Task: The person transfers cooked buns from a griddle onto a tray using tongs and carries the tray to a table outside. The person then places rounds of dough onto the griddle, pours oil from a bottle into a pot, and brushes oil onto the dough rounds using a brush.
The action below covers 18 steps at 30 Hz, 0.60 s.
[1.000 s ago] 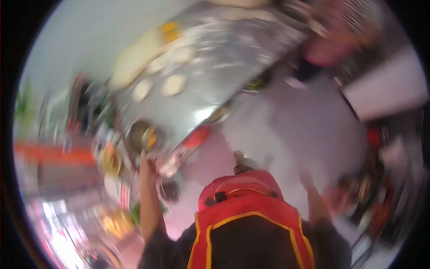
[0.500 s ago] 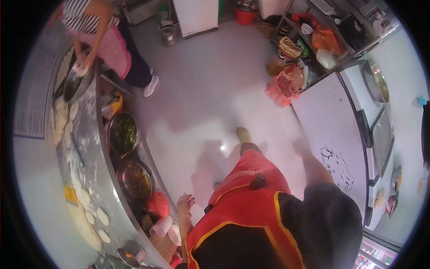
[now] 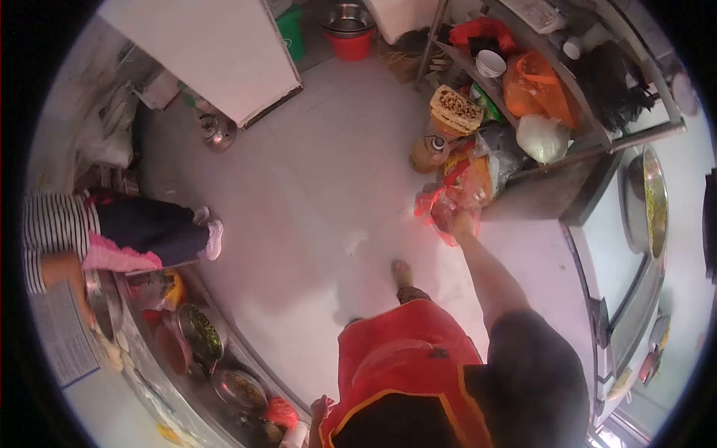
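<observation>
Pale floor [image 3: 299, 187], softly shadowed; white cabinet [image 3: 202, 52] far left; metal shelf [image 3: 642, 141], pale wall [image 3: 686, 216] right.

This is a working kitchen, more like a food shop's than a home's: beneath the long metal counter [image 3: 175, 403] sit a large bowl of greens [image 3: 184, 328] and a second bowl of food [image 3: 220, 384], and at its far end stands a person in a pink apron [image 3: 123, 255]. Across the floor from the counter are browned flatbread [image 3: 457, 110], a metal rack [image 3: 635, 140] loaded with plastic bags [image 3: 544, 138], and a big steel basin [image 3: 635, 196].
</observation>
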### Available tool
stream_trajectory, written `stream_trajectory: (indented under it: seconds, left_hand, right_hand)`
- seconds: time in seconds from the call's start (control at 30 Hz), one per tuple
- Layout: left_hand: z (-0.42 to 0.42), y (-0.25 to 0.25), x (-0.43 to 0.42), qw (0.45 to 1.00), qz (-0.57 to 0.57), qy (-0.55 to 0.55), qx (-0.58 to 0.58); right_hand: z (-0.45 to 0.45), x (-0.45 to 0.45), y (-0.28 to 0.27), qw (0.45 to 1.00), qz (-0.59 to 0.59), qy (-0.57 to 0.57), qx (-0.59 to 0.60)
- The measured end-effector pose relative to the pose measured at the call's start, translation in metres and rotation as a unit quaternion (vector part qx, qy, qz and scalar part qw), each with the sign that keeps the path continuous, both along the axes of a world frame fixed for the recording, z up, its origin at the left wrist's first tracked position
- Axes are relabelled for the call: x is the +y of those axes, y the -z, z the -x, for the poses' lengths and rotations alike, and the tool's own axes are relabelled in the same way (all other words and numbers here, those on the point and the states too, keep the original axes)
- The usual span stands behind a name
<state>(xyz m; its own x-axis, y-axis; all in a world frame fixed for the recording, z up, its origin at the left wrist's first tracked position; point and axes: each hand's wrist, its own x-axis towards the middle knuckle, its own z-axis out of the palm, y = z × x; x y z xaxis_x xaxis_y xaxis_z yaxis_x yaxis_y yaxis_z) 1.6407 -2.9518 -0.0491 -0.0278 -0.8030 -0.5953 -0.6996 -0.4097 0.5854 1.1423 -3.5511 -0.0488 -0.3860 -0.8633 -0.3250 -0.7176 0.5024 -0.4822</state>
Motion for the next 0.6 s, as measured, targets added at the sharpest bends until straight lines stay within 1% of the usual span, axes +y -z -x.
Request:
stream_trajectory:
  seconds: [0.03,0.07,0.1,0.17,0.2,0.23,0.27,0.3,0.33,0.37,0.4,0.43,0.47,0.5,0.53,0.6]
  left_hand:
    - [-0.005,-0.012,-0.024,0.998,0.012,0.060,-0.033]
    - [-0.009,-0.021,-0.047,0.996,0.004,0.079,-0.040]
    - [-0.012,-0.025,-0.075,0.996,-0.017,0.075,-0.034]
    - [-0.019,-0.026,-0.131,0.997,-0.064,0.034,-0.009]
    - [-0.023,-0.023,-0.157,0.996,-0.090,0.004,0.004]
    - [-0.028,-0.022,-0.185,0.992,-0.118,-0.038,0.022]
    - [-0.037,-0.019,-0.222,0.983,-0.146,-0.103,0.049]
    - [-0.040,-0.023,-0.262,0.965,-0.173,-0.181,0.079]
    - [-0.042,-0.039,-0.309,0.911,-0.230,-0.316,0.129]
    - [-0.043,-0.051,-0.355,0.848,-0.268,-0.430,0.157]
    - [-0.045,-0.062,-0.393,0.806,-0.288,-0.492,0.156]
    - [-0.048,-0.046,-0.397,0.834,-0.270,-0.479,0.051]
    - [-0.047,-0.059,-0.420,0.834,-0.272,-0.477,0.065]
    - [-0.039,-0.081,-0.454,0.833,-0.271,-0.476,0.080]
    - [-0.032,-0.089,-0.469,0.836,-0.259,-0.476,0.083]
    - [-0.017,-0.094,-0.489,0.840,-0.237,-0.481,0.086]
  right_hand:
    - [0.010,-0.016,0.033,0.999,0.029,-0.019,0.019]
    - [0.020,-0.032,0.065,0.997,0.058,-0.038,0.040]
    - [0.039,-0.048,0.102,0.987,0.087,-0.103,0.091]
    - [0.052,-0.089,0.111,0.990,0.081,-0.073,0.090]
    - [0.045,-0.108,0.095,0.998,0.042,0.023,0.036]
    - [0.041,-0.118,0.090,0.993,0.000,0.119,-0.020]
    - [0.044,-0.132,0.100,0.994,0.015,0.034,0.101]
    - [0.057,-0.144,0.121,0.973,0.025,-0.058,0.222]
    - [0.065,-0.141,0.144,0.929,0.024,-0.159,0.333]
    - [0.070,-0.147,0.165,0.956,0.046,-0.097,0.273]
    - [0.077,-0.166,0.189,0.974,0.074,-0.029,0.212]
    - [0.080,-0.178,0.214,0.983,0.098,0.041,0.148]
    - [0.082,-0.178,0.239,0.983,0.116,0.112,0.083]
    - [0.078,-0.193,0.234,0.982,0.081,0.171,0.025]
    - [0.070,-0.210,0.222,0.971,0.039,0.232,-0.036]
    - [0.059,-0.241,0.210,0.944,-0.025,0.308,-0.117]
